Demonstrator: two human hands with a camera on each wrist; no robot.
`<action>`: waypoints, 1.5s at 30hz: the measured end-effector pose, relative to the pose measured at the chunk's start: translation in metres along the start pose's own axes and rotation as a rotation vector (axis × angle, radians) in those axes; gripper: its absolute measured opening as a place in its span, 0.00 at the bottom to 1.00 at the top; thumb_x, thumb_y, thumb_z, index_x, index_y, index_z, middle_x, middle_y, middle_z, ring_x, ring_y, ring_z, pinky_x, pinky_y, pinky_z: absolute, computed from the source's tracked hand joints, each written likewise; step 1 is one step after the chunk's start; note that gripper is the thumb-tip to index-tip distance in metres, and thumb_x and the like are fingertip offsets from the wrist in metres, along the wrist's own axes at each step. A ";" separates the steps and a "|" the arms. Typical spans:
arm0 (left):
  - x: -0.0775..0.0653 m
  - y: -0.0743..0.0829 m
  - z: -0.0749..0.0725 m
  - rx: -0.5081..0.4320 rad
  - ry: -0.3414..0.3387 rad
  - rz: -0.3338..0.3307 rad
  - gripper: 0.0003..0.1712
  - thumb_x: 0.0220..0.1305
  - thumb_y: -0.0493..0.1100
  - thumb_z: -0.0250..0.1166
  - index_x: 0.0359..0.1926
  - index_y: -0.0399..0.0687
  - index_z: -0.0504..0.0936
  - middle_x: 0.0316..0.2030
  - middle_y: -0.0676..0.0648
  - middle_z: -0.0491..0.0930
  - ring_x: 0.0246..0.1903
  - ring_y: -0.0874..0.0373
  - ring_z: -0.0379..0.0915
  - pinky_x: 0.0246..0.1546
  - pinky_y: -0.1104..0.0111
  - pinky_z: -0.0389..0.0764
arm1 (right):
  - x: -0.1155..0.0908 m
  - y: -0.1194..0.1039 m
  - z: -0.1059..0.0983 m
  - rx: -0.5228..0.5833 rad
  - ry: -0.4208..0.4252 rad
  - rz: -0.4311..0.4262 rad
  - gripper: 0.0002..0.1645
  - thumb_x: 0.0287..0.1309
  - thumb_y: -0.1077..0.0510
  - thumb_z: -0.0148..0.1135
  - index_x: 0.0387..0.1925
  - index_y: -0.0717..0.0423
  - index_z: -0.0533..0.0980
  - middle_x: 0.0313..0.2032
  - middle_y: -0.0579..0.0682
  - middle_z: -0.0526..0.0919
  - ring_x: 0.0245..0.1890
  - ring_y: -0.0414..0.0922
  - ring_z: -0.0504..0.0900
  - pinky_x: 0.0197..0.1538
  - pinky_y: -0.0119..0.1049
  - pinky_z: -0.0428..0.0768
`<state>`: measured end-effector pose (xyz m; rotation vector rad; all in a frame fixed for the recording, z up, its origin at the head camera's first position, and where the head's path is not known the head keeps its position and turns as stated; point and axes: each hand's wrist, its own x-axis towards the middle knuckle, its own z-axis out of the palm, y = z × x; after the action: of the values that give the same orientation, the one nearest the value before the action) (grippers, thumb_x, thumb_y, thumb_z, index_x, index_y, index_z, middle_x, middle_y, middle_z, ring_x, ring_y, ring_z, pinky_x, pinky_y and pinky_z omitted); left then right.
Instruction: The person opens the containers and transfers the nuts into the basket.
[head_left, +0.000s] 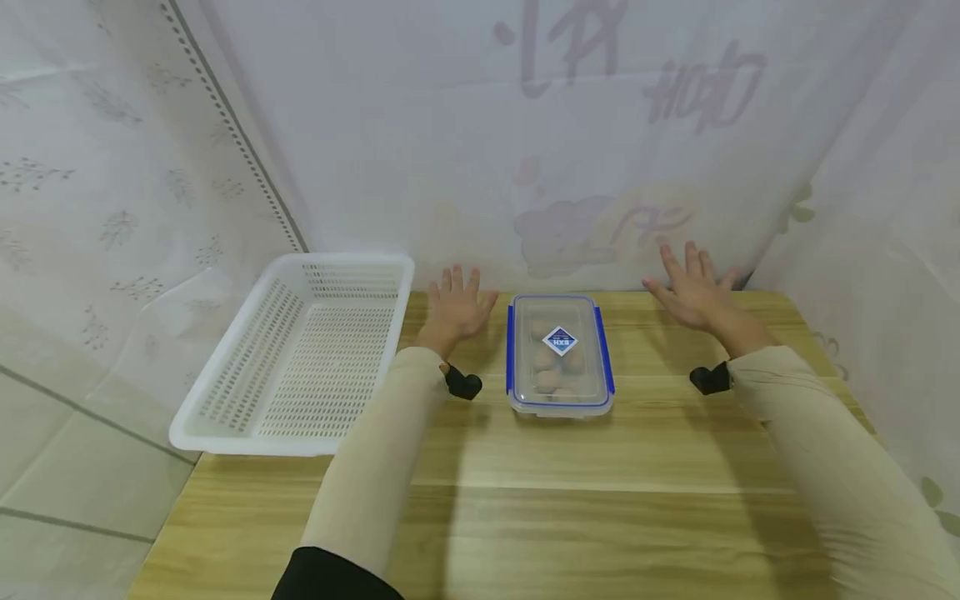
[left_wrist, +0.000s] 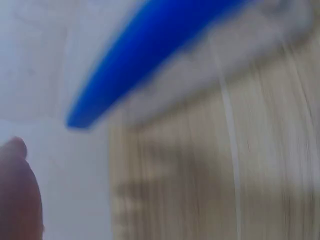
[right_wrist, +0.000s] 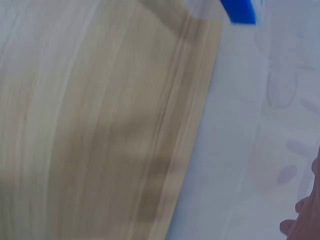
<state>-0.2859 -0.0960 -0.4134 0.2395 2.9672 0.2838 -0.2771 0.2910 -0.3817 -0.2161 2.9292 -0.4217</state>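
Observation:
A clear plastic food container with a blue-edged lid stands on the table, and several round brownish things show dimly through it. To its left is my left hand, fingers spread and holding nothing. My right hand is off to the container's right, also with spread fingers and nothing in it. In the left wrist view the container's blue side clip looms large and blurred, with part of the hand at the left edge. The right wrist view catches a blue clip at the top and fingertips at the right edge.
A white perforated plastic basket sits at the table's left side, close to my left forearm. Behind the wooden table hangs a pale printed sheet, with more sheeting along both sides. Each wrist carries a small black camera mount.

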 end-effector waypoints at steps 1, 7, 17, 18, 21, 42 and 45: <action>0.000 0.004 0.001 -0.006 0.001 0.002 0.44 0.78 0.68 0.26 0.82 0.49 0.41 0.80 0.35 0.33 0.79 0.39 0.26 0.76 0.43 0.34 | -0.002 -0.001 0.001 0.018 0.007 -0.005 0.55 0.70 0.22 0.22 0.80 0.51 0.25 0.75 0.71 0.18 0.74 0.73 0.22 0.58 0.81 0.17; -0.008 0.021 0.009 -0.075 0.033 0.038 0.43 0.79 0.68 0.29 0.82 0.47 0.44 0.80 0.34 0.38 0.79 0.38 0.32 0.77 0.44 0.36 | -0.014 -0.009 0.015 0.106 0.046 -0.050 0.52 0.75 0.27 0.26 0.80 0.55 0.28 0.76 0.74 0.25 0.73 0.76 0.27 0.58 0.83 0.21; -0.032 0.025 0.028 -0.329 0.088 0.112 0.41 0.81 0.62 0.38 0.81 0.40 0.48 0.78 0.31 0.46 0.76 0.35 0.46 0.74 0.44 0.55 | -0.030 -0.028 0.038 0.249 0.061 -0.150 0.47 0.80 0.36 0.30 0.80 0.61 0.32 0.77 0.73 0.31 0.75 0.74 0.33 0.68 0.78 0.34; -0.035 0.025 0.029 -0.355 0.086 0.111 0.41 0.81 0.62 0.39 0.81 0.39 0.48 0.78 0.31 0.46 0.76 0.35 0.46 0.74 0.44 0.56 | -0.031 -0.029 0.040 0.272 0.061 -0.165 0.46 0.80 0.37 0.31 0.80 0.63 0.32 0.77 0.72 0.32 0.76 0.72 0.33 0.70 0.75 0.35; -0.040 0.026 0.035 -0.427 0.084 0.117 0.41 0.82 0.61 0.38 0.80 0.36 0.47 0.77 0.29 0.47 0.76 0.35 0.47 0.74 0.45 0.55 | -0.034 -0.031 0.047 0.388 0.058 -0.216 0.45 0.82 0.41 0.32 0.79 0.67 0.32 0.78 0.70 0.33 0.77 0.68 0.33 0.75 0.66 0.36; -0.054 0.045 0.061 -1.014 0.096 -0.029 0.37 0.83 0.55 0.40 0.76 0.29 0.56 0.61 0.28 0.74 0.55 0.38 0.78 0.56 0.50 0.81 | -0.045 -0.068 0.100 0.851 -0.033 -0.025 0.48 0.79 0.34 0.29 0.80 0.65 0.41 0.66 0.73 0.67 0.58 0.67 0.77 0.50 0.50 0.85; -0.054 0.048 0.063 -0.994 0.101 -0.068 0.35 0.83 0.56 0.40 0.76 0.36 0.60 0.63 0.32 0.74 0.58 0.40 0.76 0.59 0.50 0.78 | -0.042 -0.073 0.102 0.836 -0.033 0.017 0.48 0.79 0.33 0.30 0.80 0.64 0.41 0.74 0.71 0.56 0.67 0.69 0.69 0.59 0.58 0.79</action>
<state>-0.2159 -0.0473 -0.4576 -0.0091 2.5102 1.6838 -0.2077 0.2020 -0.4506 -0.0728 2.4475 -1.5337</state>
